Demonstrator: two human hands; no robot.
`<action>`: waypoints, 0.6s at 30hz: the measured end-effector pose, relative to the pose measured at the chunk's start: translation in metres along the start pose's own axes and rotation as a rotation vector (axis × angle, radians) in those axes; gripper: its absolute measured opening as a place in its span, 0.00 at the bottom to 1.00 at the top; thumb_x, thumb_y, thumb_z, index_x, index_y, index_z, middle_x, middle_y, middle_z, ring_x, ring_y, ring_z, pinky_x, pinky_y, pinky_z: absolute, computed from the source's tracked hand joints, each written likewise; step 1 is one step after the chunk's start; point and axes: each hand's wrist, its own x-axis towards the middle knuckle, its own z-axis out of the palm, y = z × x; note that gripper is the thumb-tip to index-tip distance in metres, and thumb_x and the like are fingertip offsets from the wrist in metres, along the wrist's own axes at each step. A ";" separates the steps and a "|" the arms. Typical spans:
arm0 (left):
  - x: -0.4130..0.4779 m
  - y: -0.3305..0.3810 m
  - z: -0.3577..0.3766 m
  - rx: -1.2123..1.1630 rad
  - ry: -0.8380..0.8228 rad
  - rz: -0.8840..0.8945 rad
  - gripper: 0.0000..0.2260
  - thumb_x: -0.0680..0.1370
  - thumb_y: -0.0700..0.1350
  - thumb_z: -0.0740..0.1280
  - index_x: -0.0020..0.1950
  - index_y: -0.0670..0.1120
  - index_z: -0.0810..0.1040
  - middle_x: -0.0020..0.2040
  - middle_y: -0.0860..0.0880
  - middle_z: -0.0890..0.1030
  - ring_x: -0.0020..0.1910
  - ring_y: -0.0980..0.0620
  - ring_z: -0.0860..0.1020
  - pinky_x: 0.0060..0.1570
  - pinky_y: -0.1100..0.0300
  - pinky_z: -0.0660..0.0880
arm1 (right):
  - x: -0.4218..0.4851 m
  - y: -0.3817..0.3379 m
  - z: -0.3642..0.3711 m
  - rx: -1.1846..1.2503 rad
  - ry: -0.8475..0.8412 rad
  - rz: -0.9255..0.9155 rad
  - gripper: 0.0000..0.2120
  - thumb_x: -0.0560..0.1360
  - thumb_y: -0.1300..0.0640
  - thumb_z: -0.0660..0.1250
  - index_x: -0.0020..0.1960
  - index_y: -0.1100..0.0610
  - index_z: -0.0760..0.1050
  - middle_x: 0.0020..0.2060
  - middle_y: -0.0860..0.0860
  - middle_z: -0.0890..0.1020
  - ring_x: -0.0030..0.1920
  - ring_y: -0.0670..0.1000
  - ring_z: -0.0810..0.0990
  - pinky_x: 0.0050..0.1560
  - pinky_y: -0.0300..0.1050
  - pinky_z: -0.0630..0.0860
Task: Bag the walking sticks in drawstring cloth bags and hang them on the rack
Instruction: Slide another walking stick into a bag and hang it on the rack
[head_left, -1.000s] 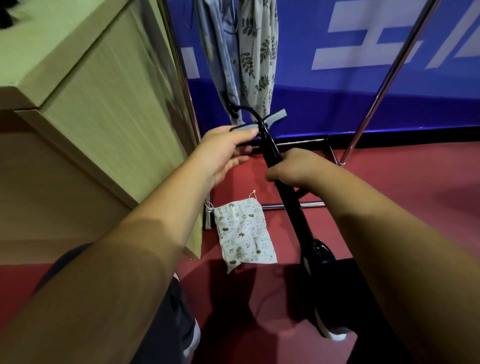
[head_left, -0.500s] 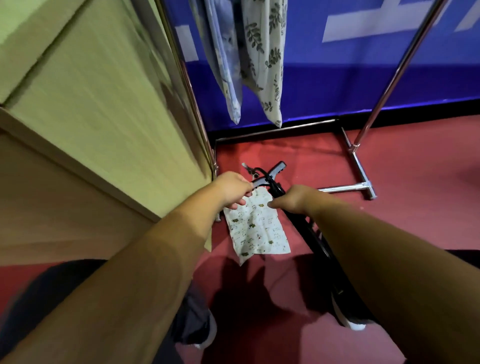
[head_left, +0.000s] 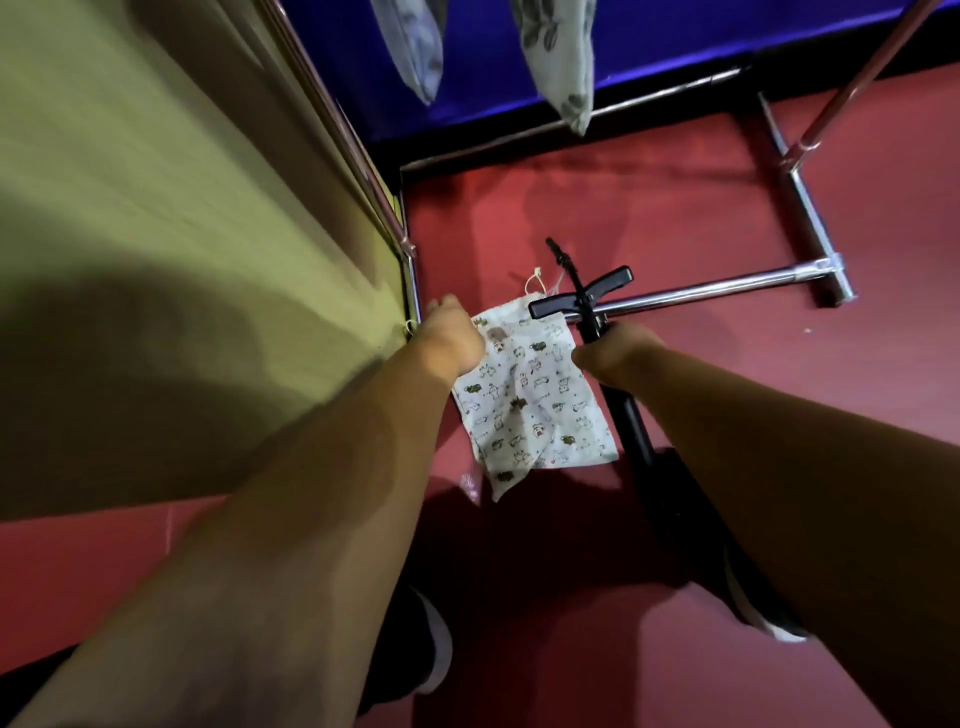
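The step in hand looks like bagging. The person's right hand (head_left: 618, 353) is wrapped round the shaft of the black walking stick (head_left: 632, 423), whose T-handle lies over the far right corner of the printed cloth bag (head_left: 535, 410), flat on the red floor (head_left: 675, 197). The left hand (head_left: 453, 338) sits at the bag's far left corner; whether it pinches the cloth cannot be told. Next, the mouth must be opened and the stick fed in. The foot bar of the rack (head_left: 717, 287) crosses under the handle. Two hung bags (head_left: 563, 57) dangle beyond, and a wooden panel (head_left: 182, 208) crowds the left.
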 end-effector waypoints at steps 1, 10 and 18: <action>0.006 -0.004 0.004 0.024 0.012 -0.005 0.31 0.82 0.37 0.62 0.85 0.42 0.57 0.85 0.39 0.57 0.81 0.36 0.64 0.78 0.46 0.66 | 0.004 0.001 0.005 0.003 -0.003 0.000 0.15 0.82 0.51 0.69 0.63 0.60 0.78 0.47 0.55 0.82 0.50 0.56 0.83 0.54 0.51 0.83; 0.042 -0.025 0.036 0.169 0.096 0.028 0.29 0.79 0.34 0.62 0.81 0.42 0.66 0.76 0.38 0.71 0.73 0.37 0.74 0.70 0.46 0.75 | 0.031 0.008 0.023 0.195 0.064 -0.020 0.30 0.77 0.60 0.67 0.77 0.53 0.66 0.57 0.56 0.84 0.53 0.58 0.86 0.50 0.52 0.85; 0.021 -0.028 0.034 0.191 0.310 0.099 0.12 0.80 0.40 0.68 0.56 0.57 0.80 0.55 0.50 0.78 0.59 0.45 0.76 0.60 0.52 0.74 | 0.017 0.012 0.020 0.469 0.022 -0.031 0.12 0.80 0.53 0.70 0.62 0.55 0.79 0.45 0.51 0.84 0.43 0.52 0.82 0.42 0.47 0.82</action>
